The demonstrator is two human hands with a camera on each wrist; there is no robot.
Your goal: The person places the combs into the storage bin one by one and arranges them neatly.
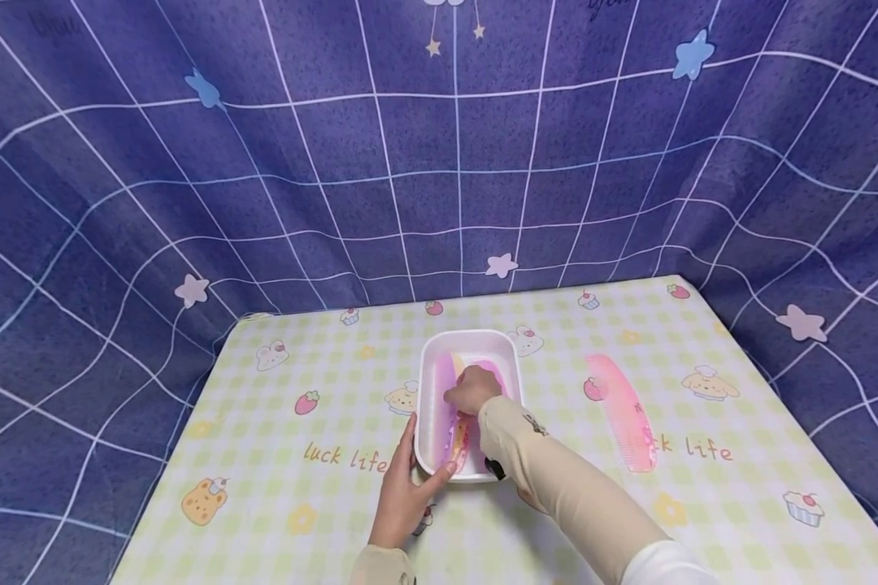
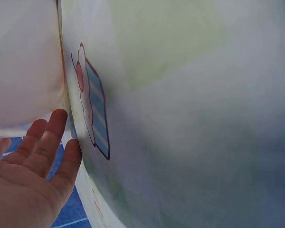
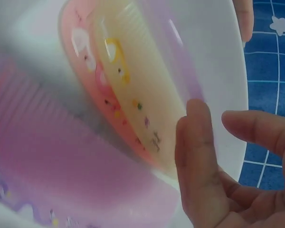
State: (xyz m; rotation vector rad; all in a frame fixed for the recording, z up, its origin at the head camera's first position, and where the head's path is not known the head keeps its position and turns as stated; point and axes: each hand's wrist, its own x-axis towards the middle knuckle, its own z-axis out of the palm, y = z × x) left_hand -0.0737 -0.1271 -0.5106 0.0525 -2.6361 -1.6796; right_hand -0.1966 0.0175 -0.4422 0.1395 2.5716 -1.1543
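A white plastic tray [image 1: 469, 334] stands on the table with several combs inside. My left hand [image 1: 402, 497] rests at its near left corner, fingers straight along the outer wall and thumb at the near rim. Inside, my right hand [image 1: 474, 390] reaches down to the combs. In the right wrist view its fingertips overlap a slim purple comb [image 3: 173, 38] and the edge of a yellow comb [image 3: 137, 71], the thumb standing apart. Partly under the yellow comb lies a coral-pink comb [image 3: 78, 52]. A wide pink-purple comb [image 3: 61, 152] lies along the tray's other side.
A pink comb [image 1: 620, 410] lies on the table, right of the tray. The checked tablecloth [image 1: 278, 520] carries cartoon prints and lettering. Behind the table hangs a blue curtain [image 1: 424, 203] with a white grid and stars.
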